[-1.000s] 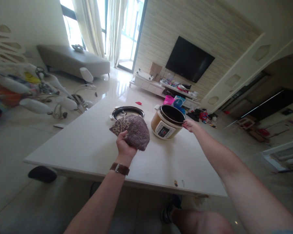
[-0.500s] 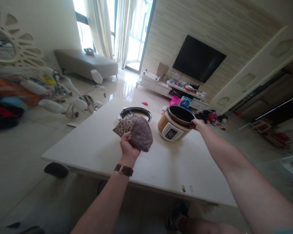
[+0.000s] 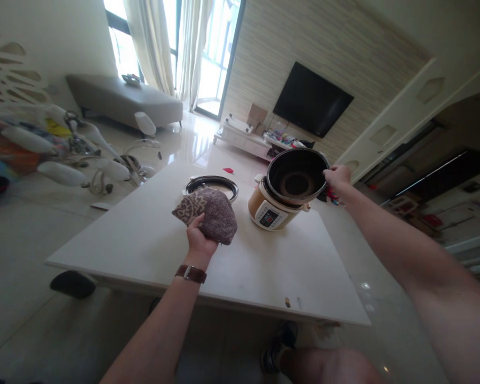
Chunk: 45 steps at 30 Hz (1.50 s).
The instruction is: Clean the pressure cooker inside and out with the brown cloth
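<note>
My left hand (image 3: 201,238) is closed on a folded grey-brown cloth (image 3: 220,216) with a patterned light corner, held above the white table (image 3: 144,240). By its rim, my right hand (image 3: 338,178) grips a dark inner pot (image 3: 298,176), tilted so that its inside faces me. Below the pot stands a gold and white electric pressure cooker (image 3: 270,213) with a control panel on its front. Behind the cloth lies a round lid (image 3: 232,188) with a metal edge, partly hidden by the cloth.
Two small items, one a yellow and black piece (image 3: 287,302), lie near the table's front edge. A small red object (image 3: 228,170) is at the far edge. A lamp with several white shades (image 3: 112,169) stands left; a TV cabinet (image 3: 244,140) stands beyond.
My right hand has lifted the inner pot up out of the cooker and tipped it towards me. My left hand still holds the cloth; the view has shifted slightly right.
</note>
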Tool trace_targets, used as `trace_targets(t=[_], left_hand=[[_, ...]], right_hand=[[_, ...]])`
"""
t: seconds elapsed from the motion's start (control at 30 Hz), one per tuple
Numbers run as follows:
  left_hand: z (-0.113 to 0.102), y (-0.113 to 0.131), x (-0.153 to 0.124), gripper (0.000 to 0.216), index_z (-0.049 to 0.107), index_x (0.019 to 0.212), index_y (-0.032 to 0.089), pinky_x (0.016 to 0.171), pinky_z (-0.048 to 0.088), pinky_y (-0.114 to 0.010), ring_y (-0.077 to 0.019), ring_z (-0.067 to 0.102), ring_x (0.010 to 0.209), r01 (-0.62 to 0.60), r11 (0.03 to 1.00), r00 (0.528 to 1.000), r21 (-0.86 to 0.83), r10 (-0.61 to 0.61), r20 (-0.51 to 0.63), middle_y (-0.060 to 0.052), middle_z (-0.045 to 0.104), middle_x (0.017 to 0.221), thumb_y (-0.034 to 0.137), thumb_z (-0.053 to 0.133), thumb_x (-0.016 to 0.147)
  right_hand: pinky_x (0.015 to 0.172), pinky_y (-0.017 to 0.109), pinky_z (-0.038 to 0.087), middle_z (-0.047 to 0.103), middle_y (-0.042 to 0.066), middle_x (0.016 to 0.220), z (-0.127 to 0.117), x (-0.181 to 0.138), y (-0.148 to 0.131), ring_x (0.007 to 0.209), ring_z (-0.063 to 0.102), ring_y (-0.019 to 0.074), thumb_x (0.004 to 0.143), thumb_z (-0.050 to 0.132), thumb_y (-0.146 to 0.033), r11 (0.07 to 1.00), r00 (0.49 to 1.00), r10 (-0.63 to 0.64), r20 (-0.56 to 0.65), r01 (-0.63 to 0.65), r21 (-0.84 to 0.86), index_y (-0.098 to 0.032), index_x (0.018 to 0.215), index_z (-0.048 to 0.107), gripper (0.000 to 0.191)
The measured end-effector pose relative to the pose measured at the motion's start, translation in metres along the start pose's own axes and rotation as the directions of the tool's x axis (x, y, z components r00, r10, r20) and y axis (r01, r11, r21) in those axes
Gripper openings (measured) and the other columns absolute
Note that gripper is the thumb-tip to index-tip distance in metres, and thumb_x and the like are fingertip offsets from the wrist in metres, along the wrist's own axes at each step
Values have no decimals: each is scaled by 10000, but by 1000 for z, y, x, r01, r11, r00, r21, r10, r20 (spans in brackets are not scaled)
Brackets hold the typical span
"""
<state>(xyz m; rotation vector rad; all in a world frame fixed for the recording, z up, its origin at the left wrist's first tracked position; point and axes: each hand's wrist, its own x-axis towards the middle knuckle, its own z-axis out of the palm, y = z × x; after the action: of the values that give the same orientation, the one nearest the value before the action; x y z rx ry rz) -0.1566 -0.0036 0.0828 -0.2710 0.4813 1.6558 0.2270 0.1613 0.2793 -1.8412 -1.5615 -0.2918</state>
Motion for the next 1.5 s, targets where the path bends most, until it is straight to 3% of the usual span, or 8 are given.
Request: trace_targets(t=[0.23,0.37,0.6,0.83,1.03,1.17,1.33,1.5], left_hand=[[-4,-10,-1,304,762,1183,172,1094,568,-482,-264,757,1130,30,999,999,43,-31,31,-109,820,1108,195,600,926],[-8,-18,-2,332,751,1235,175,1100,568,-497,-268,758,1143,43,994,998,97,-48,51,-117,818,1146,192,590,945],[-8,-40,0,289,755,1190,156,1085,579,-468,-259,764,1133,21,976,992,216,-47,114,-126,820,1140,182,624,935],[-11,-71,-12,218,781,933,168,1051,574,-333,-256,744,1169,-391,800,915,456,287,282,-61,823,997,64,812,743],[-25,-98,-45,397,809,1001,222,1247,417,-397,-304,611,1422,-355,606,860,712,-87,503,-110,804,1202,-41,736,712],[-44,-123,-41,553,798,1108,270,1342,224,-503,-325,613,1418,-539,238,754,808,-290,589,-99,772,1312,-60,668,684],[-70,-149,-34,459,771,1028,231,1297,76,-693,-421,552,1462,-576,-201,780,793,-424,459,-182,752,1324,-61,627,705],[-83,-161,-28,464,773,905,235,1258,-15,-749,-488,310,1599,-499,-229,793,836,-509,334,-198,655,1490,-89,695,581]], right_hand=[[702,347,394,545,14,700,-101,-65,14,701,511,191,791,724,-390,991,989,-123,-80,118,-69,-251,600,504,322],[652,327,362,528,-2,610,-123,-145,43,648,489,181,738,736,-562,1000,998,0,63,1,-12,-239,608,554,393],[601,313,325,417,-38,522,-69,-288,85,574,410,155,656,686,-743,930,898,273,346,-338,144,-259,536,456,549],[634,306,342,442,-38,598,-7,-337,76,618,414,160,712,653,-562,891,918,303,258,-369,266,-272,548,378,432],[647,311,307,416,-43,654,22,-329,56,624,404,154,788,610,-388,911,939,301,166,-335,242,-262,569,334,374],[656,314,289,407,-46,669,31,-323,49,633,404,151,806,609,-340,919,949,281,144,-309,244,-257,579,331,368],[685,311,309,430,-40,687,36,-323,50,656,426,153,826,598,-348,913,961,242,134,-272,305,-254,599,348,350],[681,317,316,437,-30,683,39,-324,59,651,424,159,820,582,-332,914,960,229,162,-269,304,-257,594,330,347]])
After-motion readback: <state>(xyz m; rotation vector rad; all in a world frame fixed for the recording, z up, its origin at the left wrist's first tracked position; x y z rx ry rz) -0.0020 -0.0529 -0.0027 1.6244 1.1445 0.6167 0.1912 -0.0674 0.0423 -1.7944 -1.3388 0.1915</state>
